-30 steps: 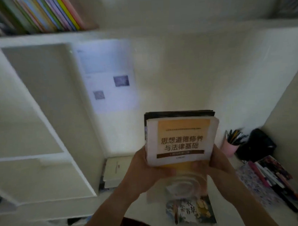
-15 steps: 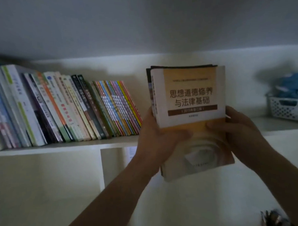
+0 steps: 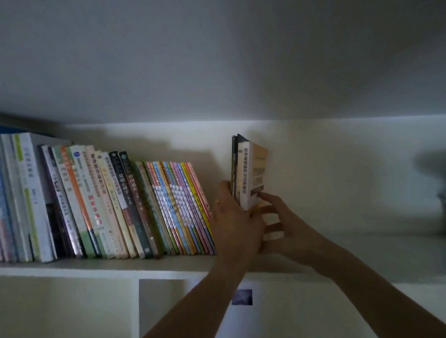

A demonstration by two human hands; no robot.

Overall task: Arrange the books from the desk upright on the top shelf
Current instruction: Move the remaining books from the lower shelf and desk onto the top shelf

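Both hands are up at the top shelf (image 3: pixel 169 268), one on each side of a small stack of books (image 3: pixel 247 175). On the spine side, the left hand (image 3: pixel 233 219) lies flat, fingers straight and close together, a ring on one finger. Over on the cover side, the right hand (image 3: pixel 282 225) has its fingers spread wide, with the tips touching the front cover. These books stand upright on the shelf between the two hands. Just to the left, a long row of books (image 3: pixel 104 206) leans over, with a small gap between.
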